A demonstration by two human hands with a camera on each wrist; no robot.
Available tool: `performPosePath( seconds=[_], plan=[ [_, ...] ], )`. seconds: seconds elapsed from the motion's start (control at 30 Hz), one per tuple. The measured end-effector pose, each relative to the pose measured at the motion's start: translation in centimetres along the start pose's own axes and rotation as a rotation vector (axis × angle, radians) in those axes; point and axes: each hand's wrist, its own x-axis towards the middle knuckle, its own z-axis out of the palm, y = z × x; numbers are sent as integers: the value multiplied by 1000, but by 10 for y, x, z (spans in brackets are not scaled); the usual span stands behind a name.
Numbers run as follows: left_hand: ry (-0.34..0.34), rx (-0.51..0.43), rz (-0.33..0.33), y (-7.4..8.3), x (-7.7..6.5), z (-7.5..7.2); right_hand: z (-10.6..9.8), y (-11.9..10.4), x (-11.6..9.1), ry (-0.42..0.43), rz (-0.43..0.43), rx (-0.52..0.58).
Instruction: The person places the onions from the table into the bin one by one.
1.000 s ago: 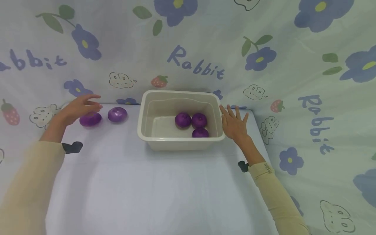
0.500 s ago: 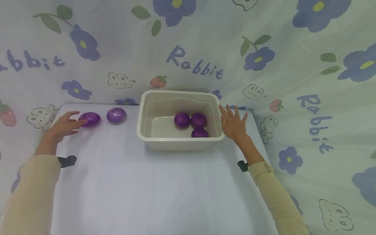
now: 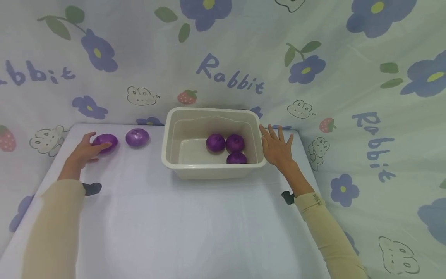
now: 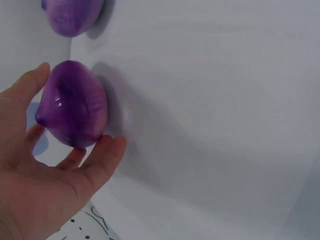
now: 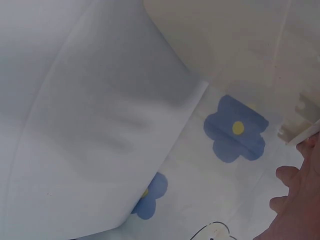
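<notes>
At the table's far left, my left hand [image 3: 86,150] has its thumb and fingers around a glossy purple onion [image 3: 106,142]. In the left wrist view the thumb is at one side of this onion [image 4: 75,107] and fingertips are at its other side, with the palm clear of it. A second purple onion [image 3: 137,138] lies just to the right. Three more onions [image 3: 215,143] sit in the right half of a cream plastic bin [image 3: 214,166]. My right hand [image 3: 277,147] is spread, its fingers straight, against the bin's right end.
White cloth covers the table [image 3: 195,224]. A patterned curtain [image 3: 230,42] with flowers and rabbits rises right behind the table and along its right side. The bin stands near the back edge, right of the two loose onions.
My left hand has come down from above the leftmost onion, swung to its near left side, and closed in around it. The right hand has stayed at the bin.
</notes>
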Motion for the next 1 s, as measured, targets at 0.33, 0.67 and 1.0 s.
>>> performPosePath(
  seconds=[0.33, 0.67, 1.0],
  plan=[
    [68, 83, -14, -12, 11, -3, -2, -4, -1, -2, -3, -4],
    [123, 67, 29, -4, 3, -12, -5, -5, -1, -14, -3, -32],
    [148, 79, 87, 27, -2, -22, -4, -4, -2, -9, 0, -12]
  ],
)
